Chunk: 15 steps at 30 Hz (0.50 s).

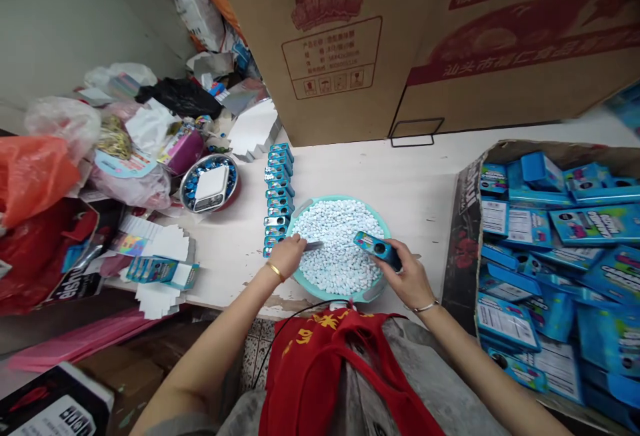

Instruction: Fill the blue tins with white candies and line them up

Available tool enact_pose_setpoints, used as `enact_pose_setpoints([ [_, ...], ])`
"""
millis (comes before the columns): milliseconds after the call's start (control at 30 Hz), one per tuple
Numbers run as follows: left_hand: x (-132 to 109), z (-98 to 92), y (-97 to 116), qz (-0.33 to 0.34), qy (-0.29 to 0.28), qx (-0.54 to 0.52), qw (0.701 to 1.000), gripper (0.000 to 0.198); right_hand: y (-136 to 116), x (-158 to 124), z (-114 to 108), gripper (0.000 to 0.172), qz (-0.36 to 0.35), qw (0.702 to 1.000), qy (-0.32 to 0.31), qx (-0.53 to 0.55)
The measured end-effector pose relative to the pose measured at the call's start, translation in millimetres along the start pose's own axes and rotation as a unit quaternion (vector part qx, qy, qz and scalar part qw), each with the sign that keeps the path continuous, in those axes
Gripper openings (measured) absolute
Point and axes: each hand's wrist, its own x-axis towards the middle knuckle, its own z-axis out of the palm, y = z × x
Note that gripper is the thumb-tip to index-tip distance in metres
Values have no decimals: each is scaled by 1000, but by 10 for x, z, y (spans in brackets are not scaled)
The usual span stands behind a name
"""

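Note:
A round teal basin (367, 215) on the white table (400, 183) is filled with small pale blue-white candies (337, 243). My left hand (286, 256) rests at the basin's near left rim, gripping a small metal scoop (313, 245) that reaches over the candies. My right hand (403, 269) is at the right rim and holds a small blue tin (377, 250) tilted above the basin. A column of several similar blue tins (279, 186) stands in a tight line beside the basin's left side, touching or nearly touching its rim.
A large cardboard box (500, 296) of blue packaged tins sits to the right. Tall cartons (325, 49) rise at the back. To the left are a steel bowl (207, 183) of blue items, white card sheets (170, 243), and heaped plastic bags (35, 183).

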Motion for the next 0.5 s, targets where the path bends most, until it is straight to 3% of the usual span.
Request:
enact_pose_setpoints([
  [133,239,619,90,-1,-8,-41,999,18,30,23,-119,38,5,999,32,4],
  [233,388,869,279,12,14,-81,997,15,68,19,-106,39,29,999,45,7],
  [367,434,963,276,45,41,-142,988,19,97,-6,-52,43,88,994,53,27],
  [500,335,806,93,106,72,-237,963,19,93,-7,-74,41,77,995,64,27],
])
